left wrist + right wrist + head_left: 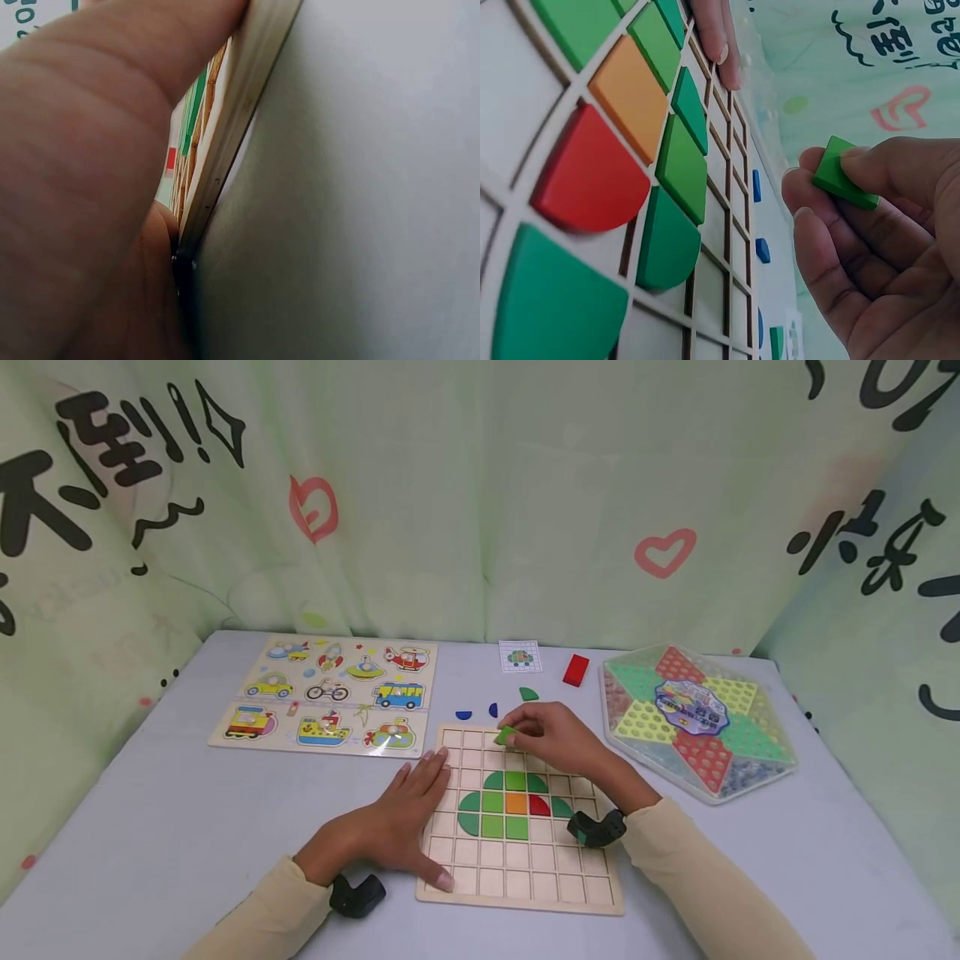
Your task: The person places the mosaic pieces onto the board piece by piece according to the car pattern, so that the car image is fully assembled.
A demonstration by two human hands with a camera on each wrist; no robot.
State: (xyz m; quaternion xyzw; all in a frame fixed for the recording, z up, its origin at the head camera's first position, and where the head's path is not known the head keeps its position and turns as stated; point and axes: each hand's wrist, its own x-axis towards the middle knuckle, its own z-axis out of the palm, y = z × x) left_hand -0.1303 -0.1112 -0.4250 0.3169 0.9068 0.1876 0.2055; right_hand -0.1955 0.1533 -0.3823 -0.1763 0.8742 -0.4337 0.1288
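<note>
A wooden grid board (pixel 519 885) lies on the table with an arrangement of green squares (pixel 492 826), darker green rounded pieces (pixel 468 822), an orange square (pixel 515 802) and a red quarter-circle piece (pixel 538 806) in its cells. My left hand (pixel 397 814) rests along the board's left side, fingers spread, thumb near the lower left corner. Over the far edge of the board, my right hand (pixel 555 739) pinches a small green tile (pixel 845 174) between thumb and fingers. The right wrist view shows that tile held off the board.
Beyond the board lie two blue half-round pieces (pixel 463 715), a green piece (pixel 528 694), a red block (pixel 576 670) and a pattern card (pixel 521 657). A vehicle puzzle board (pixel 296 697) is at left, a hexagonal game box (pixel 697 722) at right. A printed curtain (pixel 480 510) hangs behind.
</note>
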